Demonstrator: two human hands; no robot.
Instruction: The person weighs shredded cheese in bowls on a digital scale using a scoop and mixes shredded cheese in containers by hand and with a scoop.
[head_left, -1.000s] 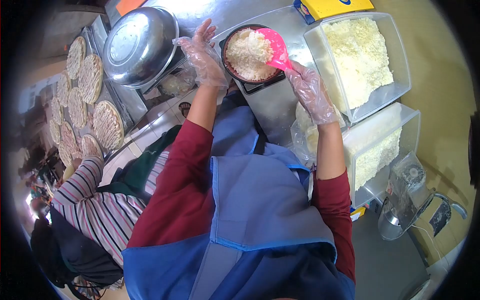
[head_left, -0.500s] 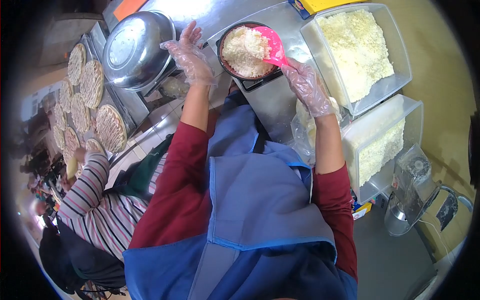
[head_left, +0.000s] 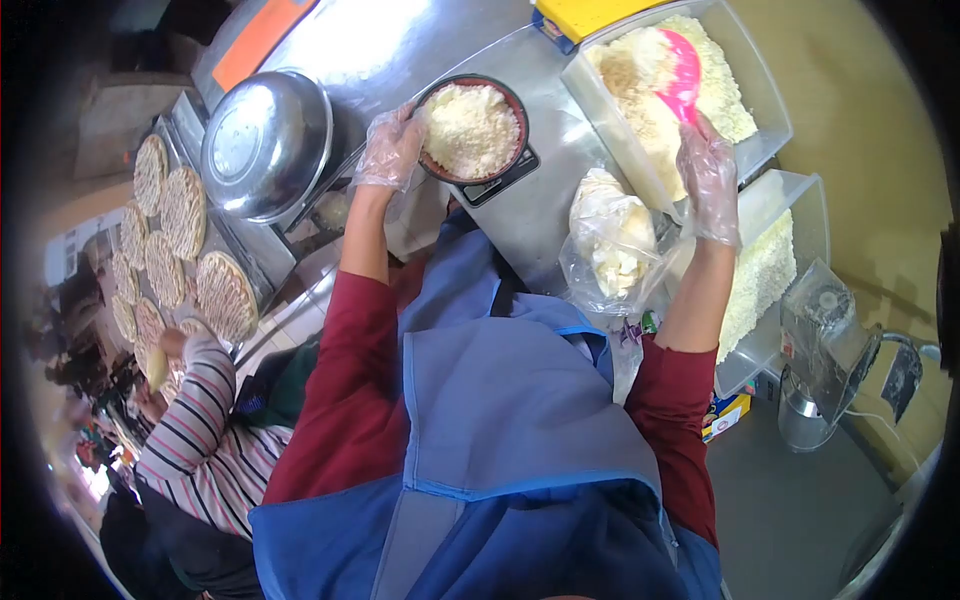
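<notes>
In the head view, my right hand (head_left: pixel 708 185), in a clear plastic glove, grips a pink scoop (head_left: pixel 683 75). The scoop is at the grated white food (head_left: pixel 640 75) in the upper clear bin (head_left: pixel 765 160). My left hand (head_left: pixel 391 150), also gloved, holds the left rim of a dark round bowl (head_left: pixel 523 135). Grated white crumbs (head_left: pixel 472 130) heap up inside that bowl. Under it is a black kitchen scale (head_left: pixel 510 180). An open plastic bag (head_left: pixel 612 240) with pale chunks lies between the bowl and the bins.
A second clear bin (head_left: pixel 760 290) of grated food stands nearer me, beside a machine (head_left: pixel 825 340). An upturned metal basin (head_left: pixel 265 145) sits left of the bowl. Farther left, a co-worker in a striped sleeve (head_left: pixel 195 400) works at a tray of topped flat rounds (head_left: pixel 225 295).
My right hand has carried the pink scoop from the bowl to the upper bin. My left hand, earlier raised and spread, has come down onto the bowl's rim.
</notes>
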